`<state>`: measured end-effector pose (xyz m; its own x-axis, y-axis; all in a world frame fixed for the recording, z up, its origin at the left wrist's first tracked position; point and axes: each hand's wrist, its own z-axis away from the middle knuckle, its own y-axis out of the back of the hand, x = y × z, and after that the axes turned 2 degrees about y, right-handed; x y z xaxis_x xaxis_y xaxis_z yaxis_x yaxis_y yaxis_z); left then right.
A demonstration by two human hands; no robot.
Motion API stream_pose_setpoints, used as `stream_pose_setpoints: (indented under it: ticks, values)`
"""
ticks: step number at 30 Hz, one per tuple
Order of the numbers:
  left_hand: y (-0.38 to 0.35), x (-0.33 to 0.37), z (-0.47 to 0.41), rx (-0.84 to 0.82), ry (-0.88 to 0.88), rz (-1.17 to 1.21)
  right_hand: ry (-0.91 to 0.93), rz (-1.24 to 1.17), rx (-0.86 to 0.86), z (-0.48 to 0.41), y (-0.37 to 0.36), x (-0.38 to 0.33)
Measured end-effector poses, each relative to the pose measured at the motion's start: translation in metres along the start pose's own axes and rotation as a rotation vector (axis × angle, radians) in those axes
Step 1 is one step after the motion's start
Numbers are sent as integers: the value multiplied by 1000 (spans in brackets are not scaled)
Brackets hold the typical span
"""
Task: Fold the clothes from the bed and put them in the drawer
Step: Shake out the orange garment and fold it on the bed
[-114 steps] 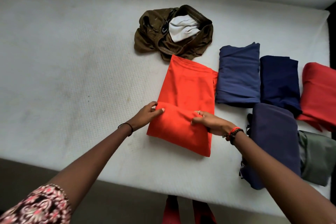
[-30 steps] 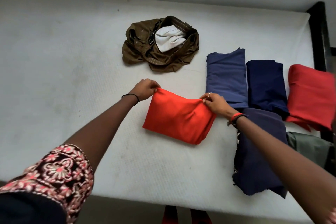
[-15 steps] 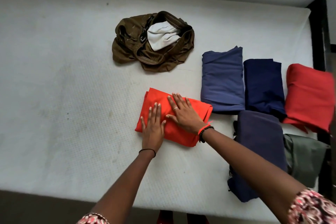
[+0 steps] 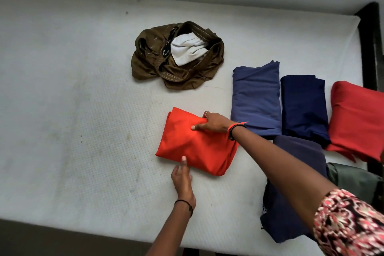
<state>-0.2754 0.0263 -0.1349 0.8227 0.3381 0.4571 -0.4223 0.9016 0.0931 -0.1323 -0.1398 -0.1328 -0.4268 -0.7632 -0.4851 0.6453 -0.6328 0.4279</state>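
Your orange garment [image 4: 195, 145] lay folded on the bed [image 4: 79, 122], just left of the row of folded blue pieces [image 4: 256, 97]. Your right hand [image 4: 215, 123] was clamped on its far edge, thumb on top and fingers tucked under, while your left hand [image 4: 182, 178] lay loosely apart at the near edge, fingertips just touching the cloth. To lift it cleanly, you needed the left hand under the near edge, keeping the layers pinched together so nothing unrolled. Beyond the orange garment, the brown bundle [image 4: 178, 58] looked unfolded.

Crumpled trousers [image 4: 178, 58] behind folded garment [image 4: 195, 145]; folded stack [image 4: 301, 102] right
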Motion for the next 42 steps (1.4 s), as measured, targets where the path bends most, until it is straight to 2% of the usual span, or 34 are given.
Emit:
stream_pose_setpoints:
  ticks: [4,9,11,15,18,22,26,28,32,37,42]
  values:
    - [-21,7,2,-131,81,188,-44,2,36,-2,-7,3]
    - [-29,27,3,-131,-9,161,-142,-187,30,15,-11,9]
    - [-28,37,5,-168,33,172,-201,-297,4,29,-16,14]
    - [-27,58,32,-343,112,115,-243,-636,-5,60,-31,35]
    - [-28,62,58,-443,132,126,-201,-901,-53,83,-32,44]
    - [-52,63,97,-597,148,63,-143,-1256,-103,128,-17,68]
    - [-88,55,122,-690,201,-64,-113,-1571,-74,169,-3,109]
    - [-109,50,132,-737,254,-126,-96,-1660,-7,187,4,129]
    - [-171,28,157,-840,354,-270,-90,-1751,245,231,25,179]
    - [-257,-12,176,-889,413,-505,-130,-1666,629,264,49,251]
    - [-340,-50,179,-947,362,-650,-113,-1630,794,271,90,314]
